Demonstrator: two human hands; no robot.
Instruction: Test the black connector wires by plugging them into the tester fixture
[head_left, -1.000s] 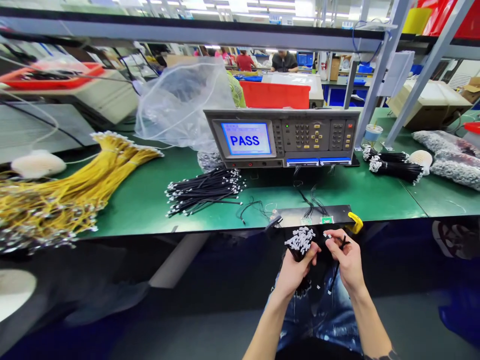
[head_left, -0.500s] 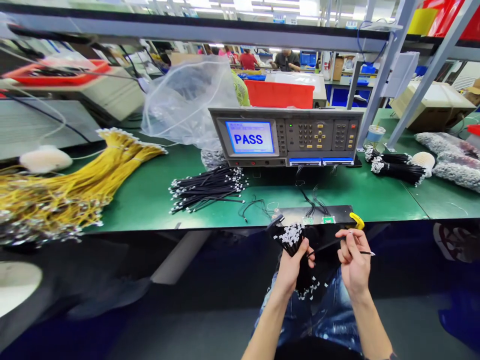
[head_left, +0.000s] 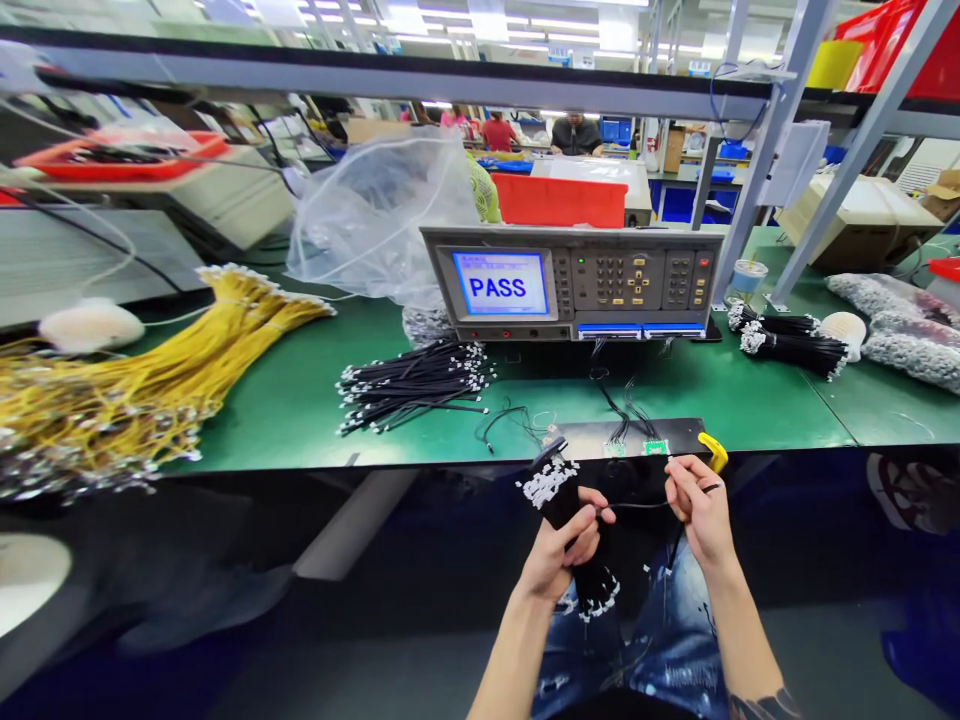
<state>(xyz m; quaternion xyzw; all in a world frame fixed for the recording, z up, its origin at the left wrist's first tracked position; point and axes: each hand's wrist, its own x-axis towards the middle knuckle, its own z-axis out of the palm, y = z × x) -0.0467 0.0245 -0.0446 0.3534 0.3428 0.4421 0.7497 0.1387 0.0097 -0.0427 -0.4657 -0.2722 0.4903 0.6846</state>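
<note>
My left hand (head_left: 561, 550) is closed round a bundle of black cables (head_left: 559, 510) with white connectors at both ends, held upright over my lap. My right hand (head_left: 697, 505) pinches a single black cable (head_left: 645, 506) that stretches across to the fingertips of my left hand. Just beyond both hands, a black test fixture (head_left: 585, 437) lies at the bench edge. It carries a small green circuit board (head_left: 655, 447) and a yellow handle (head_left: 713, 453) close to my right fingertips. Thin black wires run from it to a cable tester (head_left: 574, 285) whose screen reads PASS.
Loose black cables (head_left: 412, 385) lie left of the fixture on the green bench (head_left: 270, 430). Further left are piled yellow cables (head_left: 187, 360). A clear plastic bag (head_left: 382, 215) slumps beside the tester. More black bundles (head_left: 795, 350) lie at right. A metal shelf beam (head_left: 450, 80) crosses above.
The left hand and its bundle have shifted left and tilted. My right hand has moved slightly left and up towards the board. A cable now spans the gap between the hands.
</note>
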